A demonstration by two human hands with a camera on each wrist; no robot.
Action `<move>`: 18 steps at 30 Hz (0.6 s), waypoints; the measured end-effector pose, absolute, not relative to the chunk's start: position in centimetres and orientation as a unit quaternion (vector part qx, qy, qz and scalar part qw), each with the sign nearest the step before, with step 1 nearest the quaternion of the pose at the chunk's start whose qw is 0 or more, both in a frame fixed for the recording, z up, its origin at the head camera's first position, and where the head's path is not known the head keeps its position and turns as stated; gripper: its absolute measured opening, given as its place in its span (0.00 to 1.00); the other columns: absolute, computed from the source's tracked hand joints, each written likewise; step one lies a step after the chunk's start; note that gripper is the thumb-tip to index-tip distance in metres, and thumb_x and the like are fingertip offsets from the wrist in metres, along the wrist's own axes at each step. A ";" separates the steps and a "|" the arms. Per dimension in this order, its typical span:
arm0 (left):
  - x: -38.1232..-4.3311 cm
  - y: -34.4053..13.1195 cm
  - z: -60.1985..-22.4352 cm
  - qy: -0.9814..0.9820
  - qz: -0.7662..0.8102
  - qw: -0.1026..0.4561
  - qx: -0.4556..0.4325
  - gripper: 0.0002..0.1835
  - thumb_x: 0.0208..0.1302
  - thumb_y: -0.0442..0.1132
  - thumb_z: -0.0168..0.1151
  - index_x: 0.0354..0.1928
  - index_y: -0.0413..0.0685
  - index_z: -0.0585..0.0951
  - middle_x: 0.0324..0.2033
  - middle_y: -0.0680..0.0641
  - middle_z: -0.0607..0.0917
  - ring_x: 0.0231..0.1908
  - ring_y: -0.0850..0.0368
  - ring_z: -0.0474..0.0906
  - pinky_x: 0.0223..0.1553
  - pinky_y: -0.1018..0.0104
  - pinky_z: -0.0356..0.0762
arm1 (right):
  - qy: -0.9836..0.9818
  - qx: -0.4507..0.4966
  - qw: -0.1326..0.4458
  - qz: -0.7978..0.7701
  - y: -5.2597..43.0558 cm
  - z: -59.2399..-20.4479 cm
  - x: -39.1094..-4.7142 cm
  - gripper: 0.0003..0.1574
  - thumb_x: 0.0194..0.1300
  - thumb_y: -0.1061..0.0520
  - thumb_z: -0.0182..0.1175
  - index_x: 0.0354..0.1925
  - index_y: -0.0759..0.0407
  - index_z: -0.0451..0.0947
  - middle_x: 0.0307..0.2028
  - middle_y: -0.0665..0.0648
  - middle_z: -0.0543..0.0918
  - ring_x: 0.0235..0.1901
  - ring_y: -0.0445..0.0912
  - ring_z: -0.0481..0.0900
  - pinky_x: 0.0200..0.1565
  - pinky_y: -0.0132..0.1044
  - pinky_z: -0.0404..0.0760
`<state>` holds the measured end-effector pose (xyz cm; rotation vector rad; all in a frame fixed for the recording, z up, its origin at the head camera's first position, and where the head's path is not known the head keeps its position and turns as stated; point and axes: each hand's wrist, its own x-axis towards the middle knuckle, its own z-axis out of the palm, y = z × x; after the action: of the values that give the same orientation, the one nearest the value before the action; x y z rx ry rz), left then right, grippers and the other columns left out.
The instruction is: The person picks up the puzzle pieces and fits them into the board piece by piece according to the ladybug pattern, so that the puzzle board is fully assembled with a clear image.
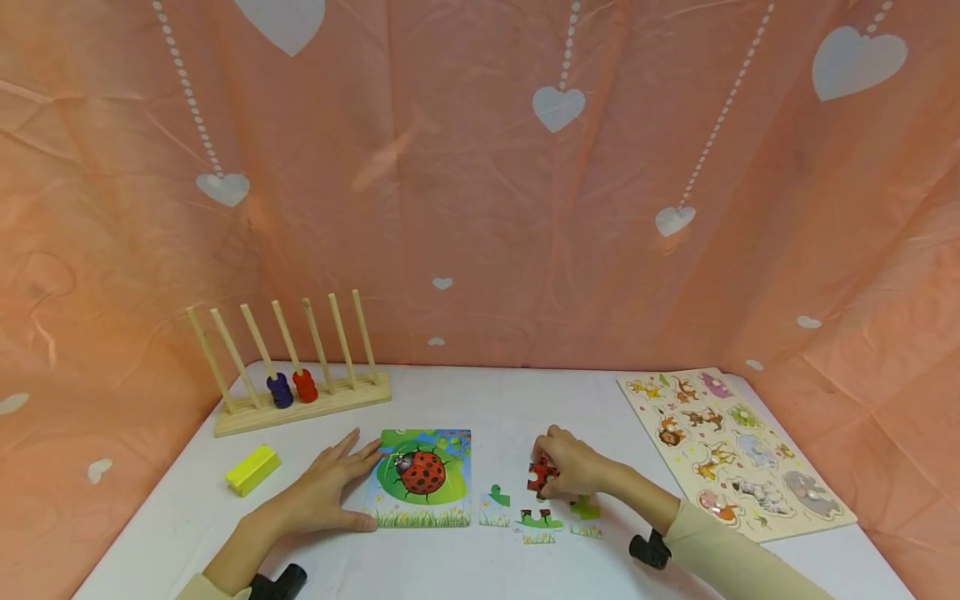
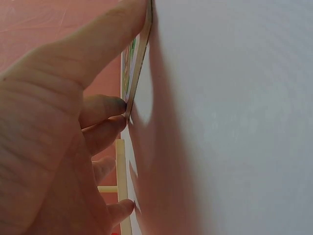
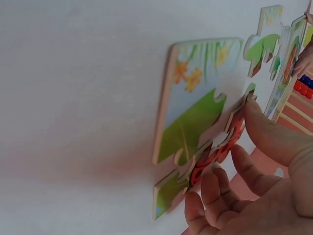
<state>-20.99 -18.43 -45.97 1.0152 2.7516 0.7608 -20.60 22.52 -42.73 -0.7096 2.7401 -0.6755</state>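
A ladybug picture board lies on the table in front of the body. My left hand touches its left edge, thumb near the bottom corner and fingertips near the top corner; the left wrist view shows the thumb and fingertips along the board's rim. To the right of the board, my right hand pinches a red ladybug puzzle piece between thumb and fingers. Around it lie a grass corner piece, a grass edge piece and a green corner piece. The hand partly covers the red piece.
A wooden peg rack with purple and red beads stands at the back left. Nearer the left hand lies a yellow block. An animal puzzle board lies at the right. Behind the table hangs a peach curtain with hearts.
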 end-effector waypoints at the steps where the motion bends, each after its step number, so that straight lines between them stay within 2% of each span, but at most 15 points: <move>1: -21.0 -18.4 -45.9 0.906 0.251 0.057 0.335 0.55 0.47 0.67 0.73 0.68 0.34 0.70 0.72 0.35 0.64 0.72 0.24 0.43 0.61 0.20 0.45 | 0.935 -0.243 0.114 -0.232 22.5 -42.7 -20.6 0.23 0.50 0.62 0.77 0.40 0.58 0.75 0.36 0.52 0.70 0.37 0.46 0.66 0.38 0.38 0.70; 6: -21.0 -18.4 -45.9 0.906 0.250 0.058 0.336 0.55 0.48 0.67 0.73 0.68 0.34 0.70 0.72 0.35 0.64 0.72 0.24 0.43 0.61 0.20 0.45 | 0.929 -0.248 0.116 -0.249 22.5 -42.8 -20.6 0.24 0.50 0.65 0.77 0.40 0.59 0.73 0.36 0.51 0.72 0.38 0.47 0.67 0.40 0.41 0.71; 12: -21.1 -18.4 -46.0 0.907 0.248 0.056 0.335 0.55 0.47 0.66 0.73 0.68 0.34 0.70 0.72 0.35 0.64 0.72 0.24 0.44 0.61 0.20 0.45 | 0.930 -0.255 0.108 -0.240 22.4 -42.8 -20.6 0.29 0.50 0.63 0.77 0.48 0.63 0.75 0.42 0.54 0.74 0.44 0.49 0.71 0.48 0.50 0.74; 18: -21.0 -18.4 -46.0 0.906 0.251 0.056 0.336 0.54 0.48 0.66 0.73 0.68 0.33 0.70 0.72 0.35 0.64 0.72 0.24 0.43 0.61 0.20 0.45 | 0.925 -0.276 0.106 -0.238 22.5 -42.9 -20.7 0.28 0.50 0.63 0.77 0.48 0.60 0.75 0.43 0.52 0.74 0.45 0.49 0.71 0.49 0.51 0.71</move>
<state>-21.02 -18.40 -46.00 1.0182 2.7496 0.7625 -20.72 22.46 -42.89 -0.8126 2.7249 -0.7008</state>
